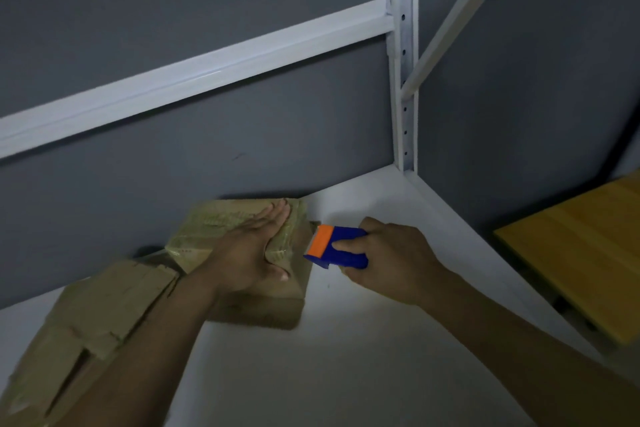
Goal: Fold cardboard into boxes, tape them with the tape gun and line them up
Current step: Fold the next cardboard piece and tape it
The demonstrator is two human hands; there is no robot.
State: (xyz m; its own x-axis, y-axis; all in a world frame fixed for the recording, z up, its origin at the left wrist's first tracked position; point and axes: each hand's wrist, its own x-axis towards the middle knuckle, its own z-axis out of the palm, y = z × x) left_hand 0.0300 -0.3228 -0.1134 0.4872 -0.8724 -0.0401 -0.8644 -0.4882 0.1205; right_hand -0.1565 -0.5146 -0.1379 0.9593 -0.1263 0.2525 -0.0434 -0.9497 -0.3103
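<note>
A small brown cardboard box point(221, 229), its top covered with tape, sits on the white shelf point(311, 374) against the grey wall. My left hand point(252, 250) lies flat on the box top, fingers straight, thumb over the right edge. My right hand point(391, 263) grips a blue tape gun with an orange front point(337, 246), whose front end meets the box's right side. A second cardboard box point(86, 329) with open flaps lies at the lower left, partly behind my left forearm.
The white shelf's upright post point(403, 80) and a cross beam point(194, 76) stand against the grey wall. A yellow wooden surface point(581, 253) sits lower at the right, past the shelf edge.
</note>
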